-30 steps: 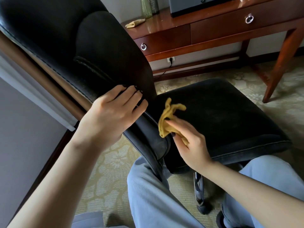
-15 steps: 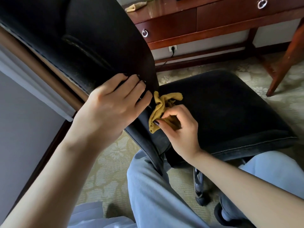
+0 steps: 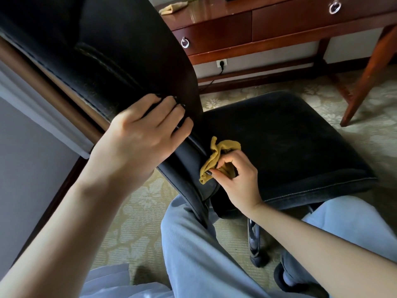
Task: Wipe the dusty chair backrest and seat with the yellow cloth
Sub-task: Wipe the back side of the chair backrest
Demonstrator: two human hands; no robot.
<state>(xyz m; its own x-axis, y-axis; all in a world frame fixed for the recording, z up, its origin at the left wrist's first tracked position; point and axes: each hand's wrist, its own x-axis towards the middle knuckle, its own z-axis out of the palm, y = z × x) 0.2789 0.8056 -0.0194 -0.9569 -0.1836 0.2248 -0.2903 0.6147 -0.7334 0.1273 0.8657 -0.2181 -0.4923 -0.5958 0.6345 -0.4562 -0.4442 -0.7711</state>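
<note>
Yellow cloth (image 3: 218,157) bunched at centre frame, long axis near-vertical, laid against the lower edge of the backrest (image 3: 120,61) at the join with the seat (image 3: 290,143). Pinched from lower right by the right hand (image 3: 238,181), thumb and curled fingers (image 3: 227,162) closed on it. Left hand (image 3: 141,138) at upper left, flat on the backrest, bracing. Probably seat next, spreading rightward from the cloth; right hand nearer.

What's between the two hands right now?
In the head view, the lower edge of the backrest and the bunched cloth, pinched by the right hand; the left hand rests on the backrest.
</note>
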